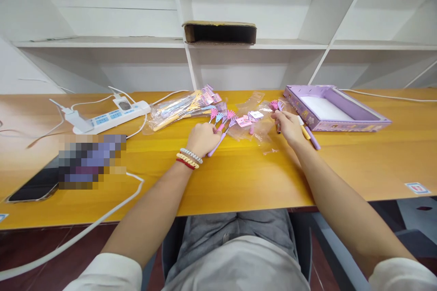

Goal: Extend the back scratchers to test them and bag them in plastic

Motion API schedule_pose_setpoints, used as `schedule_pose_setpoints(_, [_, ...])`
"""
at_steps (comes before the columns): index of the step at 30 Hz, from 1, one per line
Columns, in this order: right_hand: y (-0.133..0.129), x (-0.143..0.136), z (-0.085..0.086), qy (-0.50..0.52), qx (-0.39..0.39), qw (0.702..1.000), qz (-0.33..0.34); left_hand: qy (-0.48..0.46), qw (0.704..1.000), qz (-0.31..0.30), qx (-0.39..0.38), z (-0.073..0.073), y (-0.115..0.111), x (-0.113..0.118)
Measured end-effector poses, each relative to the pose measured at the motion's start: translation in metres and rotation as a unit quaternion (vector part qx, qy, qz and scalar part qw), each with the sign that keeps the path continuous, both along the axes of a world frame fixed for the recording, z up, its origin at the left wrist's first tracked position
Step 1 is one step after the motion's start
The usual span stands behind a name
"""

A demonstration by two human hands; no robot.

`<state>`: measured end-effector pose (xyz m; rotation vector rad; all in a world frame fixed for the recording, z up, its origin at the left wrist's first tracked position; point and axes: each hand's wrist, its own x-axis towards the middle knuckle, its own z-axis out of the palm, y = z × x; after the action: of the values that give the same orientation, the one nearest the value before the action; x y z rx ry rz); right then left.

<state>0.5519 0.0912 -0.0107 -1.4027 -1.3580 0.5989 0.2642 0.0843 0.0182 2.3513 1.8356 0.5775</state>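
My left hand, with bracelets at the wrist, is closed on several small back scratchers. Their pink, blue and purple claw-shaped heads fan out beyond my fingers, and one purple handle sticks out at the right. Fingers curled, my right hand grips another bunch of back scratchers, whose pink and purple heads show past the fingertips. A yellow handle and a purple handle come out on its right side. Between my hands lie clear plastic wrappers and pink tags.
Wrapped back scratchers in clear plastic lie behind my left hand. A purple open box stands at the right. On the left are a white power strip, a phone and cables. White shelves with a cardboard box rise behind.
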Motion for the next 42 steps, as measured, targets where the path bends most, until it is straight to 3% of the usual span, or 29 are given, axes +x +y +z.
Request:
schedule_pose_setpoints(3, [-0.002, -0.004, 0.002, 0.018, -0.001, 0.999, -0.044, 0.035, 0.999, 0.025, -0.019, -0.002, -0.002, 0.002])
schedule_pose_setpoints(8, [-0.006, -0.008, 0.002, -0.016, 0.010, 1.000, -0.017, 0.061, 0.996, 0.048, -0.043, -0.004, -0.005, 0.006])
schedule_pose_setpoints(13, [-0.004, -0.003, 0.001, -0.021, 0.021, 0.999, -0.024, 0.089, 0.994, 0.037, -0.055, -0.007, -0.003, 0.007])
schedule_pose_setpoints(25, [0.006, 0.024, 0.003, 0.073, 0.044, 0.990, -0.109, 0.078, 0.996, 0.003, -0.038, -0.016, 0.000, 0.005])
schedule_pose_setpoints(32, [0.010, 0.030, -0.004, 0.017, 0.031, 0.991, -0.132, 0.076, 0.996, 0.001, -0.041, -0.017, 0.001, 0.006])
schedule_pose_setpoints(42, [0.000, 0.024, 0.001, -0.189, -0.027, 0.969, -0.160, 0.083, 0.996, -0.010, -0.025, -0.020, -0.001, 0.010])
